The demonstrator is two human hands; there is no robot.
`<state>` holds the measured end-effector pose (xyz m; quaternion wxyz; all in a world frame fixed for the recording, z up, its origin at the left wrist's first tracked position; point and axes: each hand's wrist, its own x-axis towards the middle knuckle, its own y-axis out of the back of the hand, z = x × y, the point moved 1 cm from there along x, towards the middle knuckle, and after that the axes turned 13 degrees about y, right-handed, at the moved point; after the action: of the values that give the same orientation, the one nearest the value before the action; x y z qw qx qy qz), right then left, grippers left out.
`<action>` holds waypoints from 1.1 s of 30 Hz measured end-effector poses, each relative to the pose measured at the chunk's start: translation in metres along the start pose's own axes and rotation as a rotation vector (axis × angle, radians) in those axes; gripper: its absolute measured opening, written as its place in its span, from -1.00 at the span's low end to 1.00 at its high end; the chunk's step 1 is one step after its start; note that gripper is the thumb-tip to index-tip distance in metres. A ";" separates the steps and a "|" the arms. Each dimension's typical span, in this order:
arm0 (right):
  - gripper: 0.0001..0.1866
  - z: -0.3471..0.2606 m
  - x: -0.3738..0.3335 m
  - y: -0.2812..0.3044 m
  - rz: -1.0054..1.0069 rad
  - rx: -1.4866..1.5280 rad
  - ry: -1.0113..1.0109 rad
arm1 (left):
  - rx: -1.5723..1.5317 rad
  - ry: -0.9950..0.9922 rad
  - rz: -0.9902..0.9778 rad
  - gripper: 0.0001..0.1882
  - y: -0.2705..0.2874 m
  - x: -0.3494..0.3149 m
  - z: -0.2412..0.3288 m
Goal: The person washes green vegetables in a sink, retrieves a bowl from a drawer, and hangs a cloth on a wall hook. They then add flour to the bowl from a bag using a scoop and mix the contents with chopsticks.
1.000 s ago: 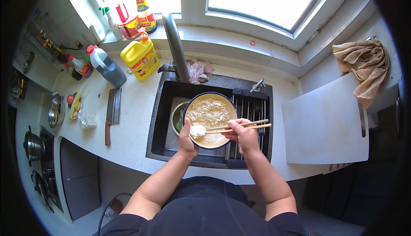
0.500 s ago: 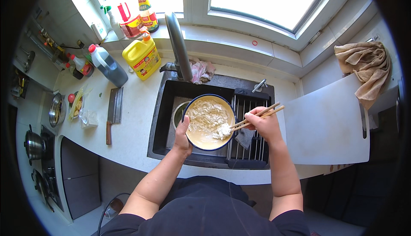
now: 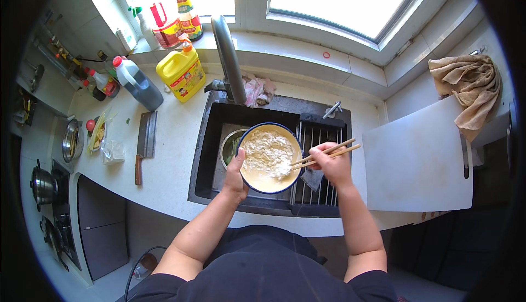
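Over the black sink (image 3: 198, 184) I hold a cream bowl (image 3: 257, 180) with a dark blue rim. My left hand (image 3: 236, 176) grips its left side, thumb over the rim and the other fingers hidden beneath. Inside lies a lumpy, pale flour mixture (image 3: 269, 149). A pair of wooden chopsticks (image 3: 342, 149) is pinched in my right hand (image 3: 330, 166), just right of the bowl. Their tips are in the mixture at the bowl's right side. Partly behind the bowl, a metal bowl (image 3: 226, 151) with something green sits in the sink.
A grey faucet (image 3: 227, 55) rises behind the sink; a rack (image 3: 318, 195) spans its right side. A cleaver (image 3: 147, 140) lies on the counter to the left. A yellow jug (image 3: 183, 74) and a dark-filled bottle (image 3: 139, 85) stand behind it. A white cutting board (image 3: 416, 159) is at right.
The bowl has shifted slightly right and down. My right hand and the chopsticks have moved a little left and down, and the mixture is spread differently.
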<state>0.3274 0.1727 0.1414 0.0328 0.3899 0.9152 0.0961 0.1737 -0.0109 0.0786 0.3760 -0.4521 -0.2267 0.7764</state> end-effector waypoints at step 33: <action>-0.88 -0.007 0.009 0.015 -0.007 0.038 -0.148 | -0.023 0.024 0.008 -0.37 0.002 -0.007 0.006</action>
<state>0.3305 0.1887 0.1513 0.0934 0.3932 0.9134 0.0494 0.1701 -0.0178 0.0835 0.3704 -0.4664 -0.2292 0.7699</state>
